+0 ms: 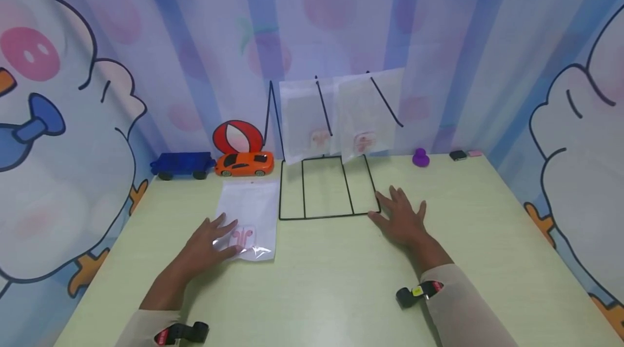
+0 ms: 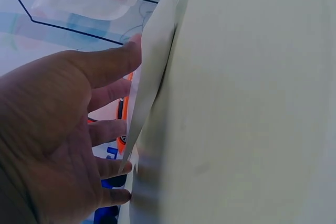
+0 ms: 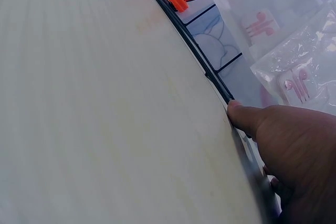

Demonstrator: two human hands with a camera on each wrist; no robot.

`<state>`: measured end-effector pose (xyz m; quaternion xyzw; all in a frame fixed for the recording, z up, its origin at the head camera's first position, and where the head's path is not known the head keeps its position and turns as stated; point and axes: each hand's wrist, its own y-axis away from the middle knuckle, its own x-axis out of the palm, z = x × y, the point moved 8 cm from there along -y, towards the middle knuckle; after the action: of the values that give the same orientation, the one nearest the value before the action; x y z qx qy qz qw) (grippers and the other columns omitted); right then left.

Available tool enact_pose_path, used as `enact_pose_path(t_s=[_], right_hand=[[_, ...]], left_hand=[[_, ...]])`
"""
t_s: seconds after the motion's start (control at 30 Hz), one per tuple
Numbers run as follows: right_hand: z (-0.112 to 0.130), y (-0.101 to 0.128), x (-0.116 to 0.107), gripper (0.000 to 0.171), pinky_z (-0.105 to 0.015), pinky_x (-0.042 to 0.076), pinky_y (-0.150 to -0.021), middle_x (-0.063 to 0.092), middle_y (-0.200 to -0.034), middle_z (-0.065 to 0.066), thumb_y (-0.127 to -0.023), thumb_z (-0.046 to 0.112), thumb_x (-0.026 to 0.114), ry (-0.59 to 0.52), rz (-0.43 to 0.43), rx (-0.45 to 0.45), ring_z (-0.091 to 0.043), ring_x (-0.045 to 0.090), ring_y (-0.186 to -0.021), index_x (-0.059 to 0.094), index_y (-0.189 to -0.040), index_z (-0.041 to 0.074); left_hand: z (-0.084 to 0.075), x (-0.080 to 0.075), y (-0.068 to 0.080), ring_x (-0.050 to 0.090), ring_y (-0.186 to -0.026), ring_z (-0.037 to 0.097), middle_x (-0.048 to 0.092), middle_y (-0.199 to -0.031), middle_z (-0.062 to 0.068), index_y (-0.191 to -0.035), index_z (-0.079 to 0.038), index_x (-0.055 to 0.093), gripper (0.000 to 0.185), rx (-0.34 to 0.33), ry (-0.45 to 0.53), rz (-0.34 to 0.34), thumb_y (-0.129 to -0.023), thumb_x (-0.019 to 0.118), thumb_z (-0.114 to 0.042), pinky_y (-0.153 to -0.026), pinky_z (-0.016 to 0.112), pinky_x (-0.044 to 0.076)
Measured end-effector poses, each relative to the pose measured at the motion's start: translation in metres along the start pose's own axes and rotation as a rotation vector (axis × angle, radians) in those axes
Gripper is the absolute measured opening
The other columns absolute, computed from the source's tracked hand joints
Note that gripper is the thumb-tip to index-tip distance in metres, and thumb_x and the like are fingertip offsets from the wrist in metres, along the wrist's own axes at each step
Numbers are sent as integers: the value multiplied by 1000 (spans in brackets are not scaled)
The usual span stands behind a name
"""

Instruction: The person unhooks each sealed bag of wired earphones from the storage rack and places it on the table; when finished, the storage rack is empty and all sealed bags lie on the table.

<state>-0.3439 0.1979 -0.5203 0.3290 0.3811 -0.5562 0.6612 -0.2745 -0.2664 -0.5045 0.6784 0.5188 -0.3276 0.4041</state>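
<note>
My left hand, fingers spread, rests on the left side of a white plastic packet with a pink earphone picture. In the left wrist view the fingertips meet the edge of the packet, which lifts slightly from the table. My right hand touches the front right corner of a black wire display rack, fingers apart; in the right wrist view its thumb lies at the rack's bar. Two similar packets, a left one and a right one, hang from the rack's slanted hooks.
Along the back left edge of the table stand a blue toy truck and an orange toy car. A purple toy duck, a small black item and a pink one lie at the back right. A printed curtain hangs behind.
</note>
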Motion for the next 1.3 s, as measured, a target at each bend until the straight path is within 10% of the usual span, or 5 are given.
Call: enact_pose_path(t_s=[0.83,1.3], right_hand=[[3,-2,1,73,-86,-13,-124,16,-183,-22,-111,56,53,13,1,13,-46,6,-171,36,-172,19],[1,-1,1,73,-86,-14,-124,16,-183,-23,-111,56,53,5,-7,10,-47,6,-171,36,-172,19]], left_hand=[[-5,-6,0,15,-164,61,22,-180,25,-168,-20,44,82,-19,-34,-38,-98,77,-49,-125,83,23],[-32,-22,-27,18,-166,55,18,-183,20,-172,-25,36,88,41,10,-96,-99,75,-55,-124,81,28]])
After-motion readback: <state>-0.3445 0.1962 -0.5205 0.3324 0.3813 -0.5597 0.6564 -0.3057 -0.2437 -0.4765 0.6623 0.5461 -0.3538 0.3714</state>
